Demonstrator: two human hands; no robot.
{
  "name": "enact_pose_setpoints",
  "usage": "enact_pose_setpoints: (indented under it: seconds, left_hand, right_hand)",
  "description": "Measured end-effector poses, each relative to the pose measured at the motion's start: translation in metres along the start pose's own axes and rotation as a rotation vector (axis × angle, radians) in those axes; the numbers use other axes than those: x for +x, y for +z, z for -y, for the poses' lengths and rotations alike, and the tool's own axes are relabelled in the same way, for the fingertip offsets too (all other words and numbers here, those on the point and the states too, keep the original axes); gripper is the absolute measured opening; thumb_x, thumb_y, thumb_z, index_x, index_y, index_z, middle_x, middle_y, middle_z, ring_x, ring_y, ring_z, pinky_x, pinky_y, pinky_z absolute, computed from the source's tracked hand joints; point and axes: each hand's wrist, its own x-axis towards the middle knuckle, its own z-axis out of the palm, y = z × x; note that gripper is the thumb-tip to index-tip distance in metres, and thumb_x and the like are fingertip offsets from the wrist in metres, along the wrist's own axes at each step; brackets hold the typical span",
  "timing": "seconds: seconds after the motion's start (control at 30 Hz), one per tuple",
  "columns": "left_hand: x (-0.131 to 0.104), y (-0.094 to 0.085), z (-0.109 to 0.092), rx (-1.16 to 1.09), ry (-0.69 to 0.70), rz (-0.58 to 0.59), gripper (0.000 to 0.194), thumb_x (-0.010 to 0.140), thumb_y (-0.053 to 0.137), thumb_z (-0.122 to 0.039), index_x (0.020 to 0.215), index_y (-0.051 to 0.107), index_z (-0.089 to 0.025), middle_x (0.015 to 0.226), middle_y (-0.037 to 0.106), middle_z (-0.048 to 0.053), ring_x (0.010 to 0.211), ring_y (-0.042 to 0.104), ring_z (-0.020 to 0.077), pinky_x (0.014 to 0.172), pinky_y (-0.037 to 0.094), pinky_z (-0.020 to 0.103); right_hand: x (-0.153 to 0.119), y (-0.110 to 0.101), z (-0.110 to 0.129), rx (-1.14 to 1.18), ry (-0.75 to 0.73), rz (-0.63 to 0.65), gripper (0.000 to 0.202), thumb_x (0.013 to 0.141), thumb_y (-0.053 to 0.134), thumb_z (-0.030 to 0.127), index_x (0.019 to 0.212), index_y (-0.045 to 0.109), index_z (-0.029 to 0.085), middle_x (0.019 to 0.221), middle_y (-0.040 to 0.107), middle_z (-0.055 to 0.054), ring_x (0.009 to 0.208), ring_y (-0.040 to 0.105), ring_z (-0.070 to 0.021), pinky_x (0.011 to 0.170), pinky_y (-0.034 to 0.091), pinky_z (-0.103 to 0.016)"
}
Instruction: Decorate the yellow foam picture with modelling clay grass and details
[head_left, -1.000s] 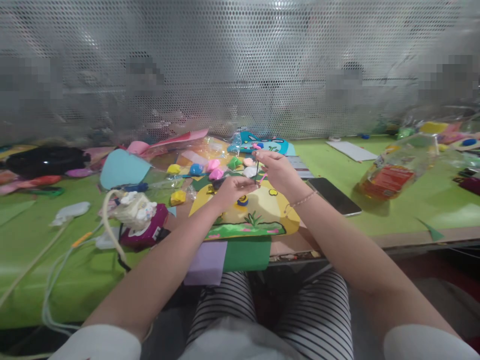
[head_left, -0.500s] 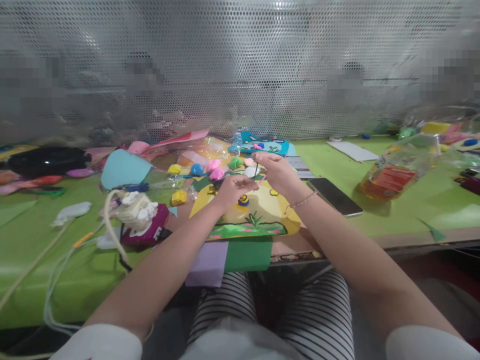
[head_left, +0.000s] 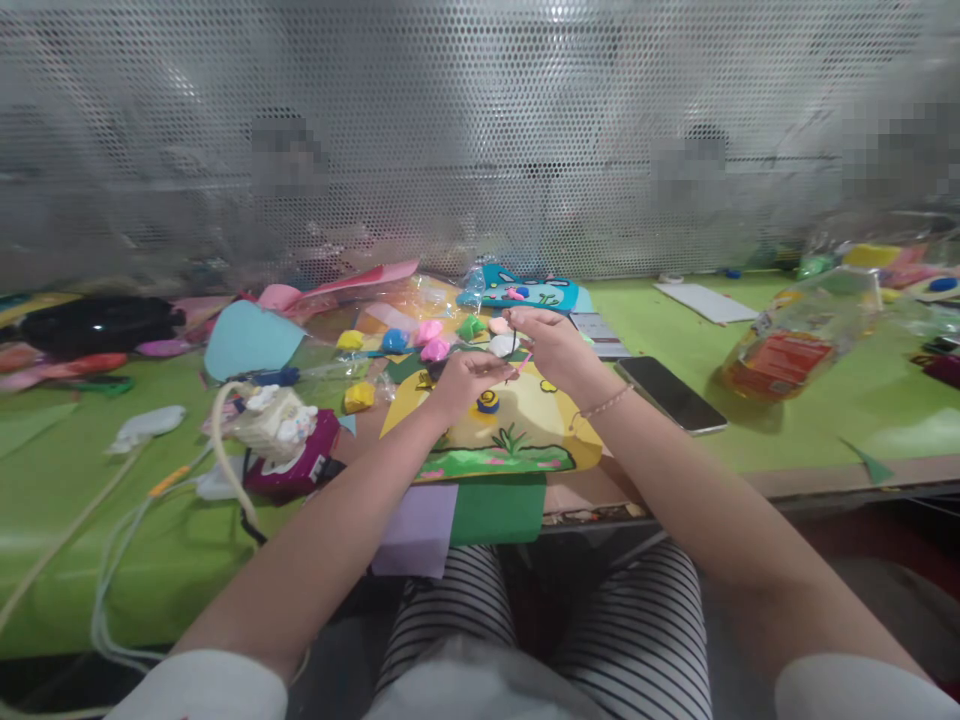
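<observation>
My right hand [head_left: 551,340] pinches the upper end of a thin black strand [head_left: 514,342] above a yellow picture board [head_left: 450,440]. Fingers closed, my left hand [head_left: 472,382] is just below and left of it, at the strand's lower end. A small pink stick [head_left: 524,364] shows between the hands; which hand bears it is unclear. Under my hands, a round blue and yellow piece [head_left: 488,401] lies on the board, above a painted green strip with a plant. Lumps of yellow clay [head_left: 359,397], blue clay [head_left: 395,341] and pink clay [head_left: 435,349] lie behind and left.
A black phone [head_left: 671,393] and a tilted bottle [head_left: 795,335] lie to the right. At left are a purple power block [head_left: 296,465] with cables and a light blue sheet [head_left: 251,342]. A perforated metal screen [head_left: 480,130] rises behind the table.
My left fingers have shifted very slightly at the strand's lower end. Both hands otherwise stay in nearly the same place, and the view has moved a little.
</observation>
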Motion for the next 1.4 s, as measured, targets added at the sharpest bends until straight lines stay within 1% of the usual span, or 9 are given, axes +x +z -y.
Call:
enact_pose_setpoints:
  seconds: [0.13, 0.3, 0.43, 0.6, 0.77, 1.0, 1.23, 1.33, 1.4]
  left_hand:
    - [0.0010, 0.0004, -0.0002, 0.004, -0.001, -0.023, 0.031, 0.061, 0.077, -0.046, 0.065, 0.068, -0.017, 0.069, 0.069, 0.003, 0.070, 0.062, 0.0172, 0.070, 0.046, 0.031]
    - [0.0018, 0.0017, -0.0006, 0.013, 0.005, -0.047, 0.034, 0.057, 0.080, -0.046, 0.059, 0.061, -0.017, 0.060, 0.060, -0.002, 0.058, 0.053, 0.0115, 0.060, 0.041, 0.027]
    - [0.0009, 0.0026, -0.0021, 0.027, 0.005, -0.041, 0.034, 0.059, 0.078, -0.047, 0.059, 0.060, -0.018, 0.057, 0.057, -0.003, 0.055, 0.049, 0.0103, 0.055, 0.039, 0.026]
    - [0.0014, 0.0022, -0.0013, 0.043, 0.002, -0.031, 0.036, 0.058, 0.078, -0.049, 0.062, 0.061, -0.018, 0.060, 0.059, -0.003, 0.053, 0.047, 0.0094, 0.053, 0.038, 0.024]
    - [0.0026, 0.0005, 0.0017, 0.056, 0.007, -0.018, 0.033, 0.062, 0.076, -0.048, 0.065, 0.065, -0.017, 0.063, 0.063, -0.001, 0.055, 0.050, 0.0101, 0.054, 0.040, 0.024]
    - [0.0022, -0.0011, 0.0011, 0.057, -0.001, -0.017, 0.029, 0.064, 0.076, -0.045, 0.064, 0.070, -0.017, 0.066, 0.068, 0.002, 0.062, 0.059, 0.0146, 0.060, 0.044, 0.027]
    - [-0.0001, 0.0004, -0.0035, 0.010, -0.017, -0.001, 0.031, 0.062, 0.076, -0.047, 0.067, 0.073, -0.017, 0.076, 0.074, 0.006, 0.076, 0.066, 0.0210, 0.073, 0.049, 0.033]
    - [0.0006, 0.0009, -0.0027, -0.007, -0.020, -0.010, 0.034, 0.061, 0.076, -0.050, 0.067, 0.073, -0.017, 0.077, 0.074, 0.006, 0.078, 0.067, 0.0222, 0.075, 0.050, 0.034]
    - [0.0015, 0.0007, -0.0013, -0.011, -0.022, -0.020, 0.033, 0.061, 0.076, -0.049, 0.066, 0.072, -0.017, 0.076, 0.073, 0.006, 0.077, 0.066, 0.0212, 0.075, 0.049, 0.034]
  right_hand:
    - [-0.0008, 0.0011, 0.0002, 0.014, 0.017, -0.007, 0.019, 0.054, 0.085, 0.039, 0.061, 0.072, 0.027, 0.079, 0.067, 0.004, 0.082, 0.056, -0.0128, 0.085, 0.040, -0.030]
    - [-0.0027, 0.0033, 0.0005, 0.004, 0.031, -0.026, 0.018, 0.057, 0.083, 0.038, 0.062, 0.072, 0.026, 0.079, 0.067, 0.004, 0.083, 0.055, -0.0131, 0.084, 0.038, -0.031]
    - [-0.0021, 0.0030, 0.0000, -0.007, 0.036, -0.029, 0.018, 0.057, 0.082, 0.038, 0.063, 0.071, 0.026, 0.081, 0.067, 0.003, 0.087, 0.055, -0.0152, 0.083, 0.038, -0.032]
    - [-0.0011, 0.0010, -0.0015, -0.018, 0.046, -0.013, 0.018, 0.058, 0.081, 0.039, 0.064, 0.071, 0.026, 0.083, 0.067, 0.003, 0.088, 0.054, -0.0155, 0.081, 0.037, -0.031]
    - [-0.0014, 0.0005, -0.0027, -0.009, 0.039, -0.012, 0.019, 0.058, 0.082, 0.040, 0.064, 0.071, 0.026, 0.082, 0.066, 0.003, 0.083, 0.053, -0.0140, 0.076, 0.036, -0.030]
    - [-0.0012, 0.0006, -0.0022, -0.012, 0.044, -0.018, 0.021, 0.055, 0.083, 0.042, 0.064, 0.071, 0.027, 0.081, 0.066, 0.003, 0.080, 0.052, -0.0139, 0.074, 0.035, -0.030]
    - [0.0008, -0.0025, -0.0073, -0.020, 0.015, 0.015, 0.018, 0.061, 0.080, 0.041, 0.066, 0.071, 0.027, 0.083, 0.067, 0.002, 0.081, 0.054, -0.0156, 0.075, 0.037, -0.032]
    - [0.0016, -0.0031, -0.0087, -0.010, 0.016, 0.015, 0.017, 0.063, 0.080, 0.040, 0.066, 0.072, 0.026, 0.084, 0.067, 0.001, 0.081, 0.055, -0.0156, 0.077, 0.037, -0.033]
    - [0.0017, -0.0030, -0.0086, -0.003, 0.014, 0.018, 0.016, 0.063, 0.080, 0.039, 0.066, 0.072, 0.026, 0.084, 0.067, 0.001, 0.081, 0.055, -0.0150, 0.077, 0.037, -0.033]
